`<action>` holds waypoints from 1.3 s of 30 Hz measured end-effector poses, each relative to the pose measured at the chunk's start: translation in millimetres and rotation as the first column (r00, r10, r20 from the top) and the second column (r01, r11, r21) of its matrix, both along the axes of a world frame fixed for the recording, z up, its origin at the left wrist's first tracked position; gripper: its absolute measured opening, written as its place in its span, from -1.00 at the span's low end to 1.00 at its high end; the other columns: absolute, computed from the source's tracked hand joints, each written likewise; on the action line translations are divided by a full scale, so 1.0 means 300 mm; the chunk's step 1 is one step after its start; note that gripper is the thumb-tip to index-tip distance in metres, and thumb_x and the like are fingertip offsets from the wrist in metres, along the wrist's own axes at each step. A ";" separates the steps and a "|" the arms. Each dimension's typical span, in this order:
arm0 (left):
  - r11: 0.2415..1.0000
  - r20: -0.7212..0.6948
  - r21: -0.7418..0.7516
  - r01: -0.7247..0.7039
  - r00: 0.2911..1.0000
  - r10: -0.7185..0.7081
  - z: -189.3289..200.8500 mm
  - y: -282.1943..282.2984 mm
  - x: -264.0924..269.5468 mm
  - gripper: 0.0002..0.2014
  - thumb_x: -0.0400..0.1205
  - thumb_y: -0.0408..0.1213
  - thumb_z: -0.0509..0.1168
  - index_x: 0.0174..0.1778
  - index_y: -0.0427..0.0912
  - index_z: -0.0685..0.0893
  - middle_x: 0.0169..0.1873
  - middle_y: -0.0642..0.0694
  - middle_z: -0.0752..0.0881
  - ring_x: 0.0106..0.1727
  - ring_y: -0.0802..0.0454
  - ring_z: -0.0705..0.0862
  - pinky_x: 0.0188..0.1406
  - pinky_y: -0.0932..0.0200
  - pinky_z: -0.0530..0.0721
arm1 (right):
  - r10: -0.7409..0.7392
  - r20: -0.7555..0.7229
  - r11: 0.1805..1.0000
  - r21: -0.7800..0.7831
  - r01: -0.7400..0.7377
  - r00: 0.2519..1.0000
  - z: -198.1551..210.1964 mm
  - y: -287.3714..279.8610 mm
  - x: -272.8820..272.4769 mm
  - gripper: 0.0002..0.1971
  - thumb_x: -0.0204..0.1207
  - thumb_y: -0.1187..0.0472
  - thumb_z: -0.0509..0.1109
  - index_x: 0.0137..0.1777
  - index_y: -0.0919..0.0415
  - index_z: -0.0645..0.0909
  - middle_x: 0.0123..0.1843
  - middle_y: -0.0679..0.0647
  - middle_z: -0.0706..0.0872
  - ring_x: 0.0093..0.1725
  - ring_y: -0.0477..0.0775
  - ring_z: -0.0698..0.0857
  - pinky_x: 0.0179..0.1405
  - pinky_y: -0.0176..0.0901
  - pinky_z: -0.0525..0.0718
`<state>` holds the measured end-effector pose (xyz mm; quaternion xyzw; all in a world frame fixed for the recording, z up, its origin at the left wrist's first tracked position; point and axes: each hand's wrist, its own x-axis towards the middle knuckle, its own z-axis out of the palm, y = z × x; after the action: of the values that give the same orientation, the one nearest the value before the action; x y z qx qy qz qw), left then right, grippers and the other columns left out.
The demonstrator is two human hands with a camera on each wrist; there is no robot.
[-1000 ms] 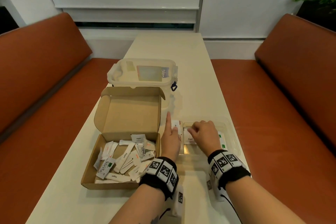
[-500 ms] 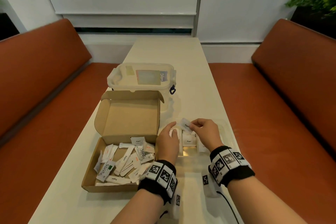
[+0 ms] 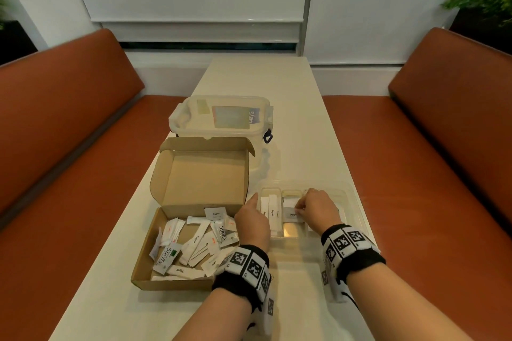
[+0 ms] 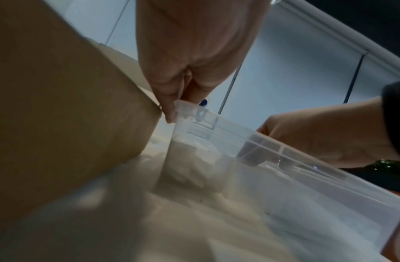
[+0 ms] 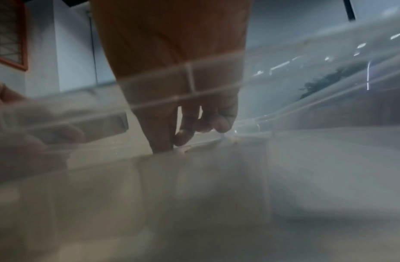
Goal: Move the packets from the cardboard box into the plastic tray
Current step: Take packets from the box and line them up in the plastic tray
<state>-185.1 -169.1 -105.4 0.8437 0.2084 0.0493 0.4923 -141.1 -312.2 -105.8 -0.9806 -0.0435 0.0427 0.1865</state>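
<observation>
1. One small white pepper packet [image 3: 292, 215] is seen lying flat in the middle compartment of the clear plastic tray [image 3: 357, 202], its printed word running across the compartment; it is touched at its right edge by the fingertips of the right hand [image 3: 315, 209].
2. Whether the packet is pinched or only pressed down cannot be told: in the right wrist view the thumb and forefinger are seen close together and pointing down at the tray floor, the other fingers [image 5: 217, 124] curled, but the packet itself is blurred behind the tray wall.
3. Two long sugar sticks [image 3: 273, 213] are laid side by side in the left compartment, their long axes running away from the person.
4. The tray's left rim is touched by the left hand [image 3: 253, 220], forefinger stretched forward; in the left wrist view the finger ends are seen bunched together at the tray corner, nothing being held between them.
5. Many packets [image 3: 194, 243] remain heaped in the open cardboard box [image 3: 144, 266], which stands just beside the tray on the left. The box is nearer to the left hand, so the next packet is judged to be more easily fetched by it.
6. Beyond the box a lidded plastic container [image 3: 221, 116] is set on the table [image 3: 257, 75].
</observation>
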 end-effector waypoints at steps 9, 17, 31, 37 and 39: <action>0.999 -0.009 0.038 0.010 1.000 -0.010 0.001 0.000 0.003 -0.51 0.69 -0.57 0.03 0.51 -0.13 0.45 0.44 -0.18 0.54 0.40 -0.05 0.56 0.27 0.28 0.51 | 0.045 0.065 0.997 -0.067 -0.040 0.997 -0.024 0.010 -0.005 -0.82 0.49 0.19 0.37 0.07 0.08 0.71 0.06 0.02 0.64 0.17 0.09 0.53 0.00 -0.17 0.53; 0.998 -0.010 0.053 0.014 1.000 -0.014 -0.002 0.001 0.000 -0.50 0.67 -0.59 0.04 0.51 -0.13 0.46 0.42 -0.18 0.56 0.38 -0.04 0.57 0.19 0.38 0.48 | 0.080 0.055 0.988 -0.139 -0.072 0.995 -0.033 0.020 -0.015 -0.84 0.51 0.12 0.40 0.04 0.04 0.72 0.12 0.01 0.60 0.20 0.10 0.49 0.05 -0.12 0.55; 0.998 -0.022 -0.024 0.055 0.998 -0.055 0.041 0.012 -0.020 -0.60 0.69 -0.46 0.14 0.47 -0.24 0.50 0.42 -0.21 0.55 0.44 -0.08 0.51 0.34 0.22 0.46 | -0.066 0.129 0.988 0.145 0.047 0.989 0.021 0.044 -0.076 -0.79 0.47 0.08 0.46 0.08 0.09 0.71 -0.02 0.03 0.62 0.05 0.01 0.56 -0.08 -0.21 0.50; 0.992 0.096 -0.107 0.069 0.994 -0.059 0.138 0.108 -0.038 -0.74 0.67 -0.31 0.24 0.24 -0.21 0.69 0.16 -0.14 0.73 0.15 0.03 0.64 0.11 0.27 0.53 | -0.099 0.155 0.935 0.353 0.039 0.983 0.099 0.171 -0.178 -0.88 0.49 0.07 0.44 -0.02 0.03 0.72 -0.18 -0.07 0.57 -0.14 -0.14 0.50 -0.21 -0.26 0.35; 0.996 0.110 -0.070 0.048 0.993 -0.040 0.169 0.181 -0.048 -0.76 0.67 -0.30 0.23 0.19 -0.19 0.71 0.11 -0.13 0.74 0.12 -0.01 0.66 0.09 0.23 0.55 | -0.061 0.135 0.922 0.388 0.004 0.989 0.118 0.243 -0.211 -0.89 0.49 0.07 0.44 -0.04 0.03 0.72 -0.18 -0.06 0.60 -0.16 -0.12 0.51 -0.18 -0.24 0.37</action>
<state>-199.6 -114.9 -54.6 0.8259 0.1643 0.0768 0.5339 -204.5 -239.4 -70.4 -0.9256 -0.0484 -0.0409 0.3730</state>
